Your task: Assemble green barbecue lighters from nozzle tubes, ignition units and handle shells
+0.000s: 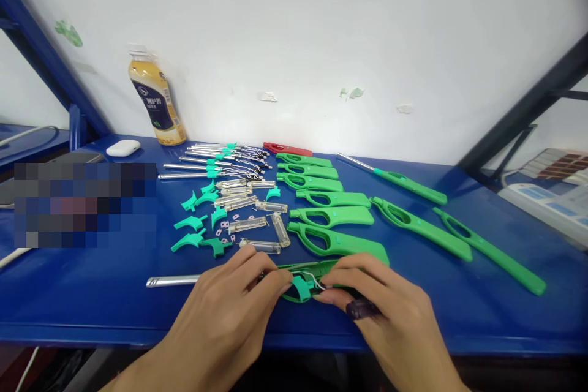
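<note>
Near the front of the blue table, an open green lighter shell (328, 267) lies between my hands, with a teal trigger (302, 288) in its handle loop. My left hand (234, 306) has its fingers closed at the left end of the shell, beside the trigger; a silver tube (172, 281) sticks out to its left. The fingertips of my right hand (390, 306) pinch a thin white wire (316, 280) just right of the trigger. A dark band is around the right thumb. The inside of the shell is partly hidden by my fingers.
Green shells (340, 245) and a red one (288, 149) lie behind and to the right. Teal triggers (188, 241), clear fuel tanks (261, 247) and silver tubes with wires (184, 176) are at centre-left. A yellow bottle (156, 101) and white case (123, 148) stand near the wall.
</note>
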The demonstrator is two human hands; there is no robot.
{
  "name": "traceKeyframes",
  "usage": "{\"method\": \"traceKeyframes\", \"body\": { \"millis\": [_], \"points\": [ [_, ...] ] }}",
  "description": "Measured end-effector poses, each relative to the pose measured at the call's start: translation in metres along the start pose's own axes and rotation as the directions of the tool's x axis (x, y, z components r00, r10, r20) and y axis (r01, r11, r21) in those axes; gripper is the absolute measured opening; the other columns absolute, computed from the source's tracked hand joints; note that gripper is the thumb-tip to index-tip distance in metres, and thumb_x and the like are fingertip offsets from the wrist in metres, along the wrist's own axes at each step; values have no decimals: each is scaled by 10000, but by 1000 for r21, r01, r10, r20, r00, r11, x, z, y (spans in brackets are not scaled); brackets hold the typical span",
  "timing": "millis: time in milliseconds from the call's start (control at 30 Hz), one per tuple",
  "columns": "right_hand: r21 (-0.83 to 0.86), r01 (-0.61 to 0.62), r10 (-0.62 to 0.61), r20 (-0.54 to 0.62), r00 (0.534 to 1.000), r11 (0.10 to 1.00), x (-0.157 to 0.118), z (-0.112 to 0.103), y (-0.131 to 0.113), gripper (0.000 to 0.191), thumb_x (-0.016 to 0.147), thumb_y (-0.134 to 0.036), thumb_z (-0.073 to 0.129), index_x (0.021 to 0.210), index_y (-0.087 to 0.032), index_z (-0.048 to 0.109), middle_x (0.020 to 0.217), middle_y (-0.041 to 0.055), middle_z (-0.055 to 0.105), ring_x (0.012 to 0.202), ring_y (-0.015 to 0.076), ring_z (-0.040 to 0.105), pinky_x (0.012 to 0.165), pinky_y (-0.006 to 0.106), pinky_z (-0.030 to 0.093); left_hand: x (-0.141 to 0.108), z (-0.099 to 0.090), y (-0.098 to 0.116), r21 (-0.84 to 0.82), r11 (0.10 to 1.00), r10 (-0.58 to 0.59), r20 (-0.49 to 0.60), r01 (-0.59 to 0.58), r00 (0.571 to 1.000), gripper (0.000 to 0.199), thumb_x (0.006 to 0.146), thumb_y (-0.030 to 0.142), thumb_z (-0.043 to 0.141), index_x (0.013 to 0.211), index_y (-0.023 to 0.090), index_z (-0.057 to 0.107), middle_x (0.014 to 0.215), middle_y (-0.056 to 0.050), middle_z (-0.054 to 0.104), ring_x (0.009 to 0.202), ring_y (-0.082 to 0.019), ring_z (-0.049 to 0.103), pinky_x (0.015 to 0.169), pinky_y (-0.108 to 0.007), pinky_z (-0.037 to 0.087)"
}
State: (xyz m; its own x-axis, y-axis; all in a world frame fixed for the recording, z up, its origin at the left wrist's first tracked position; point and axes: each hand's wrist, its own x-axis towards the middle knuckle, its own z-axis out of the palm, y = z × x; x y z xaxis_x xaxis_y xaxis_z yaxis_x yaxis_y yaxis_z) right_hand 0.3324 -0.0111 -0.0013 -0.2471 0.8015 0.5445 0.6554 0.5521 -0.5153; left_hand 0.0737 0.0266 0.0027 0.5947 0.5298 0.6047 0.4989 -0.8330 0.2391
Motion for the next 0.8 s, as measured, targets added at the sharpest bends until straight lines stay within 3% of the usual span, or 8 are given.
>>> {"method": "traceKeyframes", "body": {
  "millis": [300,500,800],
  "points": [
    [83,10,-15,61,998,996,1,-4,-3,333,1003,-32,733,1159,-326,725,1033,-108,790,889,51,780,829,94,566,4,0,1,31,999,11,-29,-10,1000,360,1015,-89,526,1180,194,674,980,-25,692,851,-197,562,702,-322,529],
    [101,-4,-5,89,996,995,-1,-5,-1,326,1014,-46,733,1177,-328,726,1013,-105,777,849,49,766,778,109,557,6,-3,1,59,998,14,-36,-11,999,371,1024,-81,514,1178,202,699,1030,-35,708,886,-205,567,739,-336,529],
    [107,8,-12,34,999,994,2,-3,-5,248,1018,-103,772,1134,-316,722,1021,-123,790,856,41,770,806,91,553,-2,-7,4,18,1000,7,-37,-6,999,406,1053,-57,528,1310,192,718,1115,-50,707,923,-177,569,759,-305,540]
  ]
}}
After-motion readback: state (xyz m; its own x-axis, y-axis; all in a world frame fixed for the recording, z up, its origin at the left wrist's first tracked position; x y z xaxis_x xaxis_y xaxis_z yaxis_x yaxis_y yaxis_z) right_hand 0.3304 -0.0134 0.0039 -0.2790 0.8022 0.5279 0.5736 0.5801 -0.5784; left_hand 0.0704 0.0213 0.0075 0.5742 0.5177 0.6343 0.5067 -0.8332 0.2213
